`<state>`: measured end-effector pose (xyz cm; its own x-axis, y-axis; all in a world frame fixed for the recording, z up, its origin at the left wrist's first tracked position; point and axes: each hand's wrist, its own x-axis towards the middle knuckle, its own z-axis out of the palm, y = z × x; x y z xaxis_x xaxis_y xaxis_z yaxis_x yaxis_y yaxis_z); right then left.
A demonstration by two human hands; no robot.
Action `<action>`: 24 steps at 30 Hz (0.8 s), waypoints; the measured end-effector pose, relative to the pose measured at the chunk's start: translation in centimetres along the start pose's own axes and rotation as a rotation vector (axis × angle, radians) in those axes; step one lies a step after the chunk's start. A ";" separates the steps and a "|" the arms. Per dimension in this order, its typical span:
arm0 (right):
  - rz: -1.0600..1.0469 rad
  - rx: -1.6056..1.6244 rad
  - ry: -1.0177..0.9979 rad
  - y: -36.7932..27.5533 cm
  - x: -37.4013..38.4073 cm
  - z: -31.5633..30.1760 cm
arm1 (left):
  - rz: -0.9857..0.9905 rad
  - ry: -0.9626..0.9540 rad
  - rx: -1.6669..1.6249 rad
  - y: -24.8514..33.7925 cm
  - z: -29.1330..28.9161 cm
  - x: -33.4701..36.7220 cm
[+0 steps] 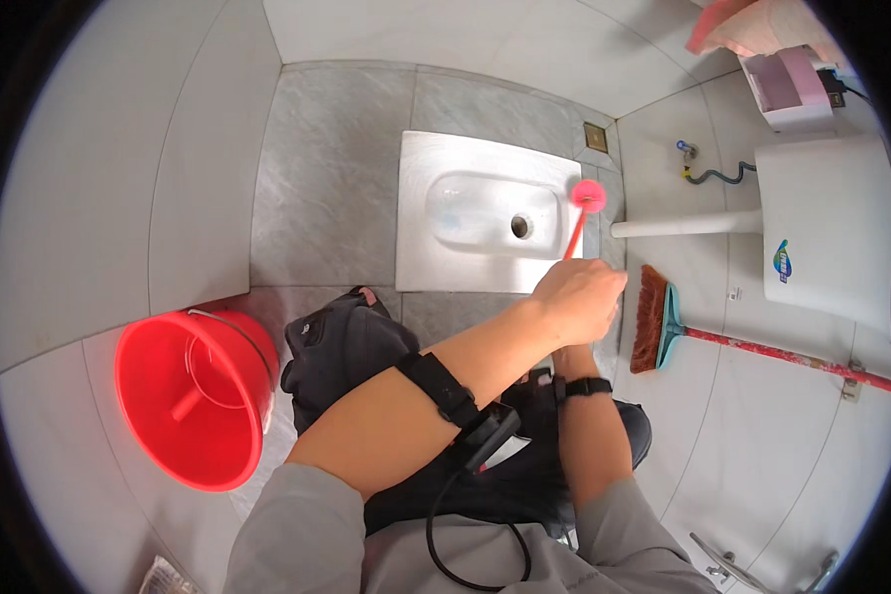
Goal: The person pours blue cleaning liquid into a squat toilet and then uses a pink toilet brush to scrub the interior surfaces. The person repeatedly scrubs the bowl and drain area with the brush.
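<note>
My left hand (pixel 582 302) is closed at the lower end of a toilet brush's thin red handle (pixel 575 236). The pink round brush head (pixel 588 194) stands at the right edge of a white squat toilet (pixel 416 275) set in the floor. Its basin has a dark drain hole (pixel 522 227) toward the right. My right hand (pixel 571 359) is just below the left one and mostly covered by it, so its fingers are hidden. Black straps ring my left forearm and right wrist.
A red bucket (pixel 129 371) with a red thing inside stands at my left. On the right, a broom (pixel 653 317) with brown bristles lies against the wall, near a white cistern (pixel 827 218) with its pipe (pixel 678 226). A square floor drain (pixel 596 137) lies in the far corner.
</note>
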<state>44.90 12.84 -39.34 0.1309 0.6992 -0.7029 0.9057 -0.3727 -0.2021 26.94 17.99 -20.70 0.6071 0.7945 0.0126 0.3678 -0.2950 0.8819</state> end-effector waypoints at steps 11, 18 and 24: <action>0.086 0.095 0.136 -2.9 2.6 3.9 | 0.024 0.015 -0.015 -0.5 0.2 -0.1; -0.003 0.037 -0.025 -4.8 2.2 3.4 | -0.002 -0.023 0.036 0.4 -0.3 -0.2; -0.213 -0.124 -0.312 -6.4 -3.4 6.9 | 0.029 0.035 -0.048 -0.4 -0.1 -0.3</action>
<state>35.90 8.59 -40.38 -0.1770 0.5264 -0.8316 0.9436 -0.1495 -0.2954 26.56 17.90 -21.02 0.5919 0.8042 0.0539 0.3161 -0.2931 0.9023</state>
